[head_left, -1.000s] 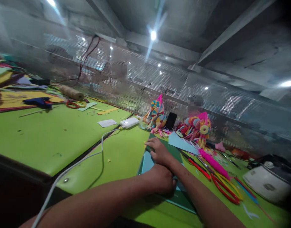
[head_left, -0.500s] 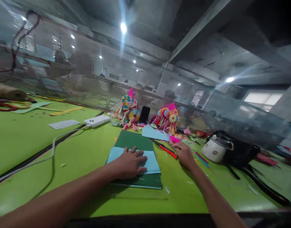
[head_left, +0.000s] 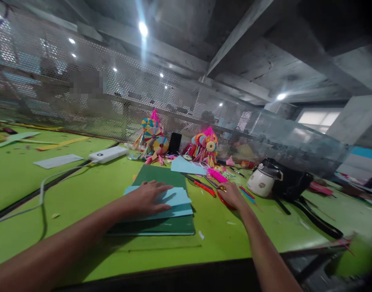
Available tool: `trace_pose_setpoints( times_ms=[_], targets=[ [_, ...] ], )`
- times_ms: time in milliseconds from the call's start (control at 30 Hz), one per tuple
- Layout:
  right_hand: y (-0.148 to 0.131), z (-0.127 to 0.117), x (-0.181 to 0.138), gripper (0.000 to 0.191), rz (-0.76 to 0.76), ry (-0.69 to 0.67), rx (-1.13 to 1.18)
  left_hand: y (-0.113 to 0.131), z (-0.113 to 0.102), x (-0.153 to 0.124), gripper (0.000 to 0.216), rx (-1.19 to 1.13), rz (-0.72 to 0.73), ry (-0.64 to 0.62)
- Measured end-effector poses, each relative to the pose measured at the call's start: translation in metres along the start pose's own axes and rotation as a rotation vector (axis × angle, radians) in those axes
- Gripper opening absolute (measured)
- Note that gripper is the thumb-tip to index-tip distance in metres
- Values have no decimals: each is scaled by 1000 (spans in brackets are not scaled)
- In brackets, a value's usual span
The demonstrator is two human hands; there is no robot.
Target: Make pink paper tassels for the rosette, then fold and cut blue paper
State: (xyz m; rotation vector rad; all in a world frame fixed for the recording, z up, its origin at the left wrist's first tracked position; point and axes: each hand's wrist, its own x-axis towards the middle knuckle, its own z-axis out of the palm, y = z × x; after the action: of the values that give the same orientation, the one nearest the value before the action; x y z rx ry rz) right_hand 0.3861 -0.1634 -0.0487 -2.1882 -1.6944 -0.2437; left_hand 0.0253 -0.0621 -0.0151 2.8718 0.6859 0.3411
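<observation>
My left hand (head_left: 148, 198) lies over a light blue paper (head_left: 176, 201), thumb and fingers spread apart. That paper is folded or layered, and its right edge lifts a little. Beneath it is a dark green board or folder (head_left: 180, 227), flat on the table. To the right, my right hand (head_left: 231, 194) is closed around the red handles of a pair of scissors (head_left: 212, 183), blades pointing away to the left. Beside the scissors lies a red-handled cutter (head_left: 205, 188). Another light blue sheet (head_left: 186, 165) rests beyond the green board.
Two colourful paper-wheel ornaments (head_left: 154, 136) (head_left: 206, 146) stand at the back, a black phone (head_left: 174, 143) between them. A white kettle-like pot (head_left: 261, 180) and a black bag (head_left: 292, 180) are at right. Left are a white power bank (head_left: 108, 154) with cable and a white slip (head_left: 58, 161).
My right hand has closed on the scissors and their red handle now shows. My left hand's fingers have shifted on the light blue paper, whose edge has risen. The view has turned right.
</observation>
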Motion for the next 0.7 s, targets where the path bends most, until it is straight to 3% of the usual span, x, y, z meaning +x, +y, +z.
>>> trace_pose_setpoints(
  times_ms=[200,467,567,700],
  targets=[
    [9,3,-1,42,51,-57,4,-2,-3,2,59,-105,10,-43],
    [18,1,-3,38,166,-67,-37,-4,-2,3,53,-103,52,-34],
    [11,-3,-2,34,154,1,-64,-6,-1,3,52,-88,77,-22],
    [-20,2,1,30,53,99,-56,-3,-1,1,49,-67,86,-2]
  ],
)
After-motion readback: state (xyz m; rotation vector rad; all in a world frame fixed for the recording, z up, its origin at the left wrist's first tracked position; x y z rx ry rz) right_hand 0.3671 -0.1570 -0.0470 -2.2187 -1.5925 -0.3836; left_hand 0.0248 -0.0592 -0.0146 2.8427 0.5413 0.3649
